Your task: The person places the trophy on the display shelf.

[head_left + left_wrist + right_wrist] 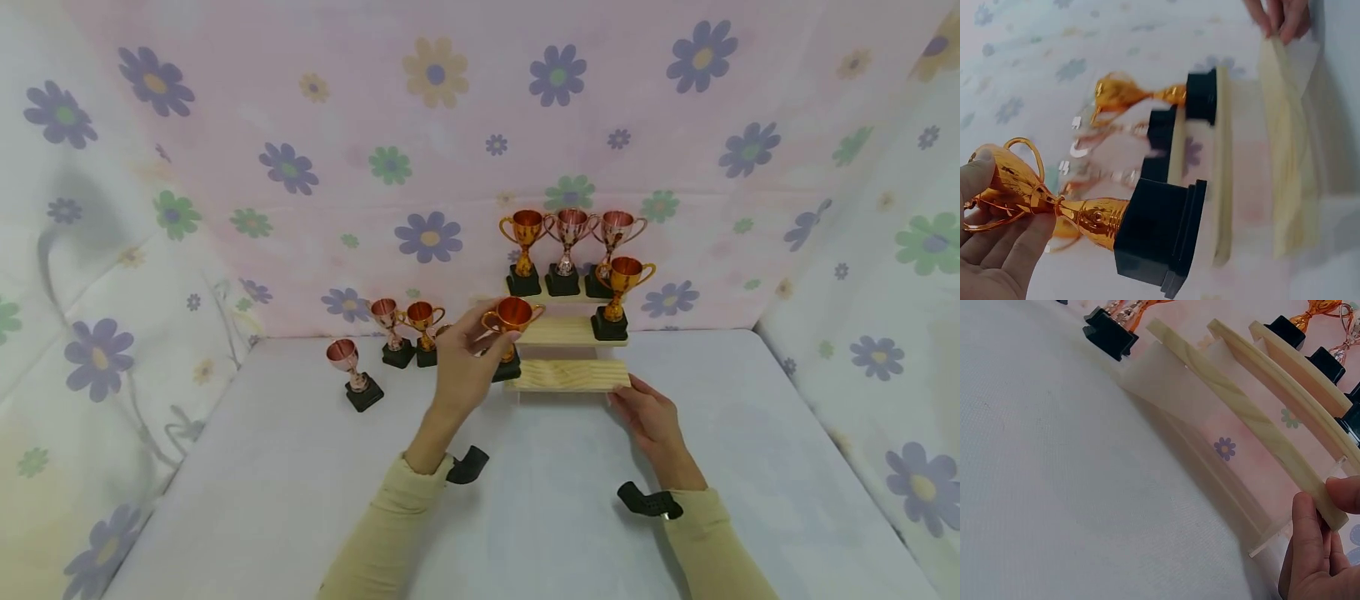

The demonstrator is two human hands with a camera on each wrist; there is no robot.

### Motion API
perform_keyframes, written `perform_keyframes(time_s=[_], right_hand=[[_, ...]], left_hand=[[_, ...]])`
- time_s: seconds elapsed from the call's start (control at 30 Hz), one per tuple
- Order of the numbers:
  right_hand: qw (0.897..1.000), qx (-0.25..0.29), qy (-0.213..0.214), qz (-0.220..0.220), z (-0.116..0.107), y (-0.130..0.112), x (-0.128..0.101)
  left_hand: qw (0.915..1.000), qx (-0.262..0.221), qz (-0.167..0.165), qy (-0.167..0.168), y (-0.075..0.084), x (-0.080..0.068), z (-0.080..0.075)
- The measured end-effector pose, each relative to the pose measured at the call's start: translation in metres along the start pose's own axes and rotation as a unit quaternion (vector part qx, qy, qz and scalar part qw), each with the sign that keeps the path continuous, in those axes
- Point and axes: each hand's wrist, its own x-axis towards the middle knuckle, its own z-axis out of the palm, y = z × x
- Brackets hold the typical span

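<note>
My left hand (461, 367) holds a gold trophy cup (517, 313) by its bowl, thumb on one side and fingers on the other. Its black square base (1154, 231) points toward the stepped stand in the left wrist view. The cup is at the left end of the stand's tiers. At the stand's front right corner, my right hand (654, 417) pinches the end of the lowest wooden board (566, 375), thumb above and fingers beneath in the right wrist view. Another gold trophy (624, 279) stands at the right end of the middle board (558, 331).
On the top board stand a gold trophy (525, 229) and two rose-gold ones, (572, 229) side by side. Left of the stand, on the white table (300, 483), are several more trophies, among them a rose-gold cup (345, 357). A flowered cloth (360, 92) hangs behind.
</note>
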Motion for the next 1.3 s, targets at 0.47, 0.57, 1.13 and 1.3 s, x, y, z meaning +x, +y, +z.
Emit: perform_keyframes(time_s=[0.47, 0.57, 1.13, 1.3], right_hand=[[1.0, 0.001, -0.002, -0.002, -0.001, 0.002, 0.002], [1.0, -0.001, -0.002, 0.001, -0.001, 0.003, 0.003], [1.0, 0.011, -0.004, 0.001, -0.002, 0.001, 0.004], [1.0, 0.005, 0.001, 0.003, -0.002, 0.001, 0.004]], left_hand=[[0.9974, -0.053, -0.032, -0.036, -0.039, 0.022, 0.055], [0.9968, -0.058, -0.043, -0.033, -0.044, 0.026, 0.055], [0.9931, -0.089, -0.066, -0.039, -0.051, 0.038, 0.069], [0.994, -0.078, -0.065, -0.041, -0.052, 0.041, 0.071]])
